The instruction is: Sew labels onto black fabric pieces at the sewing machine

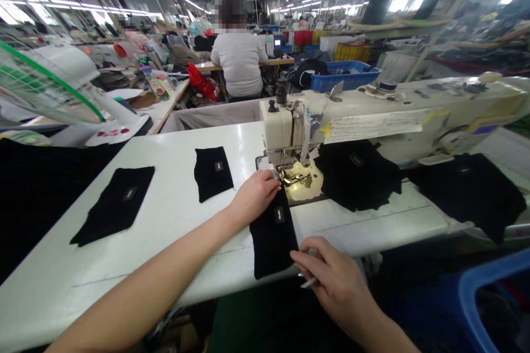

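A black fabric piece with a small dark label lies at the front of the sewing machine, its far end by the presser foot. My left hand is closed on its far left edge, close beside the needle area. At the near right corner, my right hand pinches the fabric's edge between thumb and finger. A small pale pointed tool sticks out from under those right fingers; its kind is hidden.
Two labelled black pieces lie on the white table to the left. Black fabric stacks sit right of the needle and farther right. A blue bin stands at lower right, a fan at left. A person sits ahead.
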A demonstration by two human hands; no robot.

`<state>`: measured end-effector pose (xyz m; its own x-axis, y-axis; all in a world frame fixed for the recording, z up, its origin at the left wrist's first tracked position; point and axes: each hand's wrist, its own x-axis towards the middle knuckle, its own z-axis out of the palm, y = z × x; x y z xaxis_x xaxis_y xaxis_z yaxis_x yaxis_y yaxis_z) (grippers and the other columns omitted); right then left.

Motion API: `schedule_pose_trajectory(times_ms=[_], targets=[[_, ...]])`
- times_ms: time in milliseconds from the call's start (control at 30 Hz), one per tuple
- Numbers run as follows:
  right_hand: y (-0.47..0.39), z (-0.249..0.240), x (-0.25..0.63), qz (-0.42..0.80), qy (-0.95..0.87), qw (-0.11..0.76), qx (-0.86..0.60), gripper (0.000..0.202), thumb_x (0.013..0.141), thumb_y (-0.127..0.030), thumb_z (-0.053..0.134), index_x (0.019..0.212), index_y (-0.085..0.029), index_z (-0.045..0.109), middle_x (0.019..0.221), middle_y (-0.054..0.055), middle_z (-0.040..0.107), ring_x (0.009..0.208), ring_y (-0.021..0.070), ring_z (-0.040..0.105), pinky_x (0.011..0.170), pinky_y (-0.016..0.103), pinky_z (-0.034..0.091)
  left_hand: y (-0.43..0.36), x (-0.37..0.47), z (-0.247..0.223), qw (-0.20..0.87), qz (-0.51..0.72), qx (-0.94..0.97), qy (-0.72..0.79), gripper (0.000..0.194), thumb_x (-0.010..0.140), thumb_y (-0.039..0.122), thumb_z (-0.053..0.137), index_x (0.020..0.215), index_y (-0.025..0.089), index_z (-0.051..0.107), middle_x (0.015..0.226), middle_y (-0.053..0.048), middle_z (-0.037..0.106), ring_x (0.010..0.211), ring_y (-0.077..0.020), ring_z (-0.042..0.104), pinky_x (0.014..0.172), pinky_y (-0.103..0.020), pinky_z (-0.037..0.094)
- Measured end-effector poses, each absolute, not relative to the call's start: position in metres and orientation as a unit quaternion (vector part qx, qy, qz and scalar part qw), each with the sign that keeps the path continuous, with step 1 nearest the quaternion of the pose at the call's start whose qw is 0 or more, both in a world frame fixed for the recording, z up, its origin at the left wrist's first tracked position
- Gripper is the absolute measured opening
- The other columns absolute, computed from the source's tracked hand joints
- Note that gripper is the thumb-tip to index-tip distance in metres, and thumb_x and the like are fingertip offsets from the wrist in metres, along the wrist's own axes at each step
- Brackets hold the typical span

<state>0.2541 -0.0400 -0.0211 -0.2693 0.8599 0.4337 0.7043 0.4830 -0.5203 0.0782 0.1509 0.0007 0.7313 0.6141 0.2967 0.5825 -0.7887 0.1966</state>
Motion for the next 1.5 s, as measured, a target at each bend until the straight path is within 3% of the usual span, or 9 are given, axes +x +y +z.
schedule_pose_trajectory(times_ms=[367,1100,1400,1500], targets=[[-0.033,-0.02,0.254,0.05,-0.785,0.364,-0.499,0.025,0.093,-0.009,0.046,0.104,-0.017,0.068,0.1,0.01,0.073,0.082,0.0205,0.07,0.069,0.029,0.057,0.17,0.076,-0.008,0.03,0.224,0.935,0.274,0.023,0.096,0.017,0.054,0.083,0.014,0.073,0.088,-0.01,0.062,0.084,-0.0207,0.057,0.08,-0.034,0.049],[-0.032,-0.022,0.253,0.073,-0.785,0.336,-0.516,0.024,0.092,-0.009,0.047,0.104,-0.019,0.065,0.098,0.008,0.07,0.082,0.0191,0.067,0.067,0.028,0.051,0.175,0.073,-0.01,0.129,0.277,0.919,0.249,0.017,0.092,0.013,0.059,0.093,0.016,0.076,0.098,-0.011,0.07,0.094,-0.0209,0.067,0.088,-0.038,0.058],[-0.031,-0.015,0.253,0.092,-0.788,0.291,-0.534,0.03,0.079,-0.004,0.054,0.103,-0.019,0.064,0.099,0.005,0.067,0.079,0.0184,0.064,0.063,0.027,0.047,0.179,0.072,-0.01,0.102,0.259,0.926,0.255,0.019,0.092,0.012,0.056,0.097,0.015,0.074,0.101,-0.012,0.069,0.097,-0.023,0.066,0.091,-0.042,0.058],[-0.034,-0.013,0.255,0.087,-0.795,0.268,-0.537,0.034,0.077,-0.003,0.056,0.106,-0.02,0.064,0.101,0.005,0.066,0.079,0.0184,0.063,0.062,0.027,0.045,0.158,0.071,-0.003,0.064,0.23,0.935,0.261,0.026,0.093,0.009,0.05,0.108,0.011,0.071,0.115,-0.017,0.065,0.106,-0.0267,0.063,0.094,-0.047,0.057]])
